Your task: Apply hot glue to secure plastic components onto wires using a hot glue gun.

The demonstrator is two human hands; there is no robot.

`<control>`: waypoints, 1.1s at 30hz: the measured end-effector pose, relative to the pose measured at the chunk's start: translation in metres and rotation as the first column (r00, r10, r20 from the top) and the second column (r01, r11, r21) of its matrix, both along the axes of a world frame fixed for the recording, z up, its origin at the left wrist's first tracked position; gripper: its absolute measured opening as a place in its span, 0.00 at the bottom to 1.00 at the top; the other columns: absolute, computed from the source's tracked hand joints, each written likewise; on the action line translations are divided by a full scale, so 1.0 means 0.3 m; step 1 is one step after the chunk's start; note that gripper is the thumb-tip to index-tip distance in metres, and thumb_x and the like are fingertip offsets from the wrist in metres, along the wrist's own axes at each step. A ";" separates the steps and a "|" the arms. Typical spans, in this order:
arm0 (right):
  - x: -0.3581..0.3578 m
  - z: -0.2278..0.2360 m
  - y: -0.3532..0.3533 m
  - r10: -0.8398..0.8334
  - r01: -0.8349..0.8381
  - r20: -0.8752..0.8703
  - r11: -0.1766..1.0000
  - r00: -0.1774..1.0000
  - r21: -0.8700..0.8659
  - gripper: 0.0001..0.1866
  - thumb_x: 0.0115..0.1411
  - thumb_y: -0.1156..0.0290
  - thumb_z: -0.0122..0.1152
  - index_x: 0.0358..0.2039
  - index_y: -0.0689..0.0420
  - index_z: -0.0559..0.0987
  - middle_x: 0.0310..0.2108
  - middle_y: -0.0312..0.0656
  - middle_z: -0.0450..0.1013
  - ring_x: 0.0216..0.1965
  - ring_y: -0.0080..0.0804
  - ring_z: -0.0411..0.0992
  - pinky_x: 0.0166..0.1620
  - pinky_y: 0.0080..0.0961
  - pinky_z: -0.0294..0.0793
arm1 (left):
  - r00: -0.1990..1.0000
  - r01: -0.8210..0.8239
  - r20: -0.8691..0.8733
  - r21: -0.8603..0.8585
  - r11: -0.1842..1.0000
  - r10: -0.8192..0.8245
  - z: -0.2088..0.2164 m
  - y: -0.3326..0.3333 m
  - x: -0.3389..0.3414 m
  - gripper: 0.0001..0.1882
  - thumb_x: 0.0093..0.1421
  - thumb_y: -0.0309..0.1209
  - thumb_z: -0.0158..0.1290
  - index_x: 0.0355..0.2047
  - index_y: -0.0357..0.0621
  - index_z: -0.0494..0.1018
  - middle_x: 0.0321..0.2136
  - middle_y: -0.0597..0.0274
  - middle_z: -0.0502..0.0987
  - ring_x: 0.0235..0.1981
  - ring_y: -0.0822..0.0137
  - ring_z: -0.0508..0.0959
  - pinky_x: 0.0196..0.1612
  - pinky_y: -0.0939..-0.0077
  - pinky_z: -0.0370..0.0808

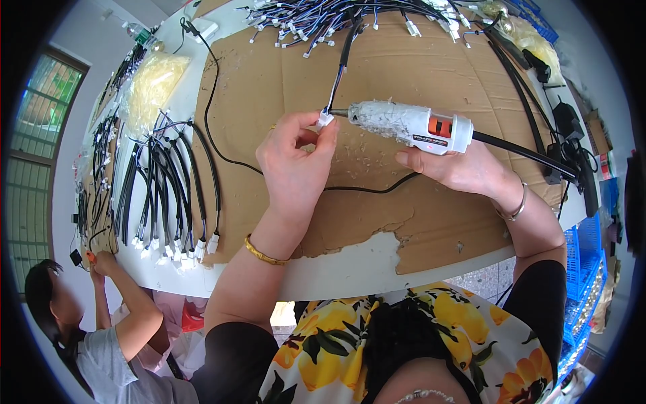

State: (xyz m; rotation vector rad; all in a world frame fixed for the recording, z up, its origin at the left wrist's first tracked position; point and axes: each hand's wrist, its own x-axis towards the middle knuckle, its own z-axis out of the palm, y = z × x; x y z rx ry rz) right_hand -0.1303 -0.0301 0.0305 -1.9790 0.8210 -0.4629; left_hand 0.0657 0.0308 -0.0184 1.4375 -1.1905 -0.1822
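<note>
Head view: my left hand (291, 158) has its fingers (327, 139) narrow, pinching the white connector (325, 120) above the cardboard (269, 81); right hand (464, 168) grips the glue gun (400, 122), nozzle (339, 113) at the connector's wire end. Probably gluing. Next calls for holding still, metering glue.

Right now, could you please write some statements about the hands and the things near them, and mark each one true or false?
1. The right hand holds a glue gun. True.
2. The left hand is empty. False: it holds a small white connector.
3. The gun's nozzle points toward the connector. True.
4. The cardboard under the hands is blue. False: it is brown.
5. A black rod extends from the gun's rear. True.
</note>
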 end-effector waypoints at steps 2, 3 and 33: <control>-0.002 -0.006 -0.003 0.028 -0.026 0.036 0.998 0.999 -0.058 0.12 0.50 0.64 0.58 0.27 0.61 0.74 0.16 0.39 0.69 0.19 0.24 0.66 0.27 0.22 0.68 | 1.000 0.005 -0.004 -0.006 1.000 -0.005 0.000 -0.001 -0.001 0.09 0.44 0.23 0.59 0.25 0.39 0.71 0.18 0.62 0.74 0.15 0.75 0.73 0.17 0.83 0.67; -0.001 -0.007 -0.002 0.030 -0.027 0.036 0.998 0.999 -0.058 0.12 0.50 0.64 0.58 0.27 0.61 0.74 0.16 0.39 0.69 0.19 0.24 0.66 0.27 0.22 0.68 | 1.000 0.000 -0.004 -0.006 1.000 0.000 -0.001 -0.001 -0.001 0.09 0.44 0.23 0.59 0.25 0.39 0.71 0.18 0.62 0.74 0.15 0.75 0.73 0.17 0.83 0.68; -0.001 -0.003 -0.001 0.013 -0.012 0.027 0.999 1.000 -0.039 0.12 0.50 0.65 0.59 0.28 0.62 0.74 0.14 0.39 0.68 0.17 0.23 0.66 0.26 0.22 0.68 | 0.932 -0.077 0.350 -0.071 0.995 0.097 0.006 -0.003 0.013 0.11 0.42 0.23 0.59 0.23 0.45 0.67 0.17 0.66 0.71 0.14 0.70 0.70 0.19 0.76 0.65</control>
